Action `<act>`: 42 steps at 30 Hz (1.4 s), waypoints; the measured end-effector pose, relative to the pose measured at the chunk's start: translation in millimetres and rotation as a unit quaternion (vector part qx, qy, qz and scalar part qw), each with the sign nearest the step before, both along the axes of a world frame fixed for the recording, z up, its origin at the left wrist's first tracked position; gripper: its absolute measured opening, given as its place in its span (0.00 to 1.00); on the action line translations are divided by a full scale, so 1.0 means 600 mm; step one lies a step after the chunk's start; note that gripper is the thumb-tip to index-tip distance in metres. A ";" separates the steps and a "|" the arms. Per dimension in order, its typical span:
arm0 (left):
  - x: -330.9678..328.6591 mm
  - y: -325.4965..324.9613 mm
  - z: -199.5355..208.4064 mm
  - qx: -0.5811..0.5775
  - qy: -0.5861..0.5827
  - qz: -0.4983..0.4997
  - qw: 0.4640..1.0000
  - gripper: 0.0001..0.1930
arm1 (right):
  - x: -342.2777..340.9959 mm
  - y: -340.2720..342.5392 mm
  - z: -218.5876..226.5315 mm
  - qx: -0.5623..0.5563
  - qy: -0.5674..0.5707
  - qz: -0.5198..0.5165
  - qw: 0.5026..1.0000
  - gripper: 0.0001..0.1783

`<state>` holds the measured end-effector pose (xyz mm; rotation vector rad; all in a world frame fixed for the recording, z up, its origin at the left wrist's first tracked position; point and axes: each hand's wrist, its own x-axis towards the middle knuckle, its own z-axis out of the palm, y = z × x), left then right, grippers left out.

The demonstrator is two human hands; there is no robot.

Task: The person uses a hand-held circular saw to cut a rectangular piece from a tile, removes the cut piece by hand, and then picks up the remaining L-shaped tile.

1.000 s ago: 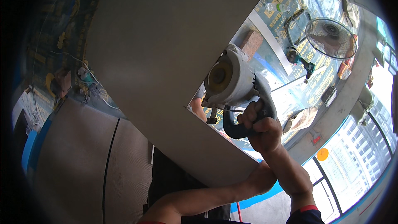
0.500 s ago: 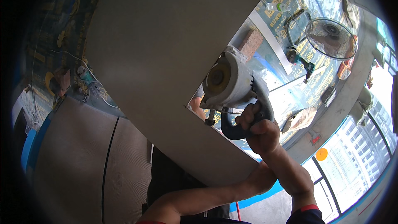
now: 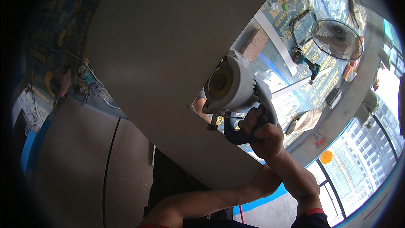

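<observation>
The work area is a floor covered with a blue printed sheet (image 3: pixel 303 71), bounded at the right by a curved concrete ledge and windows; a round wire-guard fan (image 3: pixel 336 39), a reddish brick (image 3: pixel 255 45) and a small teal hand tool (image 3: pixel 310 64) lie beyond the workpiece. The workpiece is a large flat grey-brown tile (image 3: pixel 168 59), angled across the centre of the view, above further grey slabs (image 3: pixel 84 164) at lower left.

The right hand (image 3: pixel 263 137) is closed around the dark loop handle of a grey handheld circular cutter (image 3: pixel 232 86); the cutter stands in a notch cut into the tile's right edge, with its yellowish hub facing the camera.

The left hand is hidden behind the tile's lower right corner; only the left forearm (image 3: pixel 211 200) shows, reaching under the right arm toward that corner; whether that hand grips or merely braces the tile cannot be told.

Compared with one second ago, the cutter and right hand sit slightly nearer the inner corner of the notch; the tile has not shifted. Judged from this, the cut is advancing slowly along the notch line, and the piece is not yet freed.
</observation>
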<state>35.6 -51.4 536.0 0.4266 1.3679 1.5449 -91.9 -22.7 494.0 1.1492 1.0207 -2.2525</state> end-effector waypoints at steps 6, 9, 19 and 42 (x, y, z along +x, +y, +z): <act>0.018 0.009 -0.002 0.004 -0.043 0.020 0.999 0.06 | 0.002 0.000 0.003 -0.015 -0.012 0.011 1.000 0.19; 0.015 0.007 -0.005 0.013 -0.014 0.009 1.000 0.06 | 0.000 0.000 0.003 -0.004 -0.021 0.013 1.000 0.19; 0.012 0.000 -0.002 -0.010 -0.030 0.019 0.999 0.05 | -0.015 -0.004 0.001 0.082 -0.041 0.049 0.995 0.35; -0.089 -0.110 0.105 -0.023 0.267 0.024 0.963 0.09 | 0.157 0.264 0.035 0.117 -0.081 -0.279 0.950 0.06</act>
